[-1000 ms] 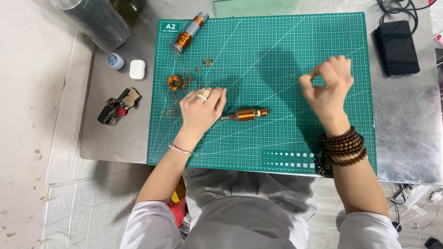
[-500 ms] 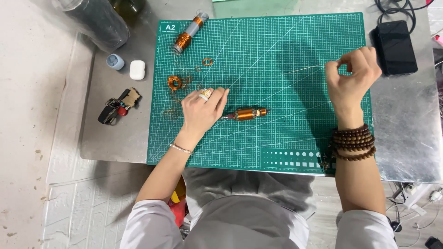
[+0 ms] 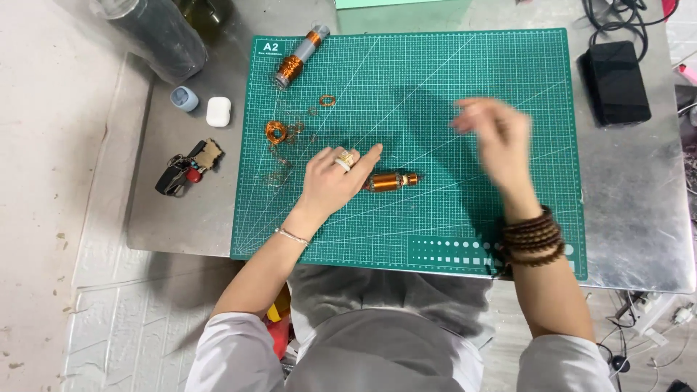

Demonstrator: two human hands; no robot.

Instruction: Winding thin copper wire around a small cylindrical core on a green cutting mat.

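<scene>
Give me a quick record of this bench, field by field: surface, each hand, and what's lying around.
surface: green cutting mat on a metal table
left hand: resting on the mat, touching one end of a copper-wound motor part
right hand: raised above the mat, blurred, grip unclear
on mat: second copper-wound part, small copper wire coil, loose wire bits
left of mat: white earbud case, keys
right of mat: black box

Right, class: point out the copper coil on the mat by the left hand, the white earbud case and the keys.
copper coil [image 3: 390, 181], head view, its wound middle
white earbud case [image 3: 218, 112], head view, its lid
keys [image 3: 178, 174], head view, the dark bunch
</scene>
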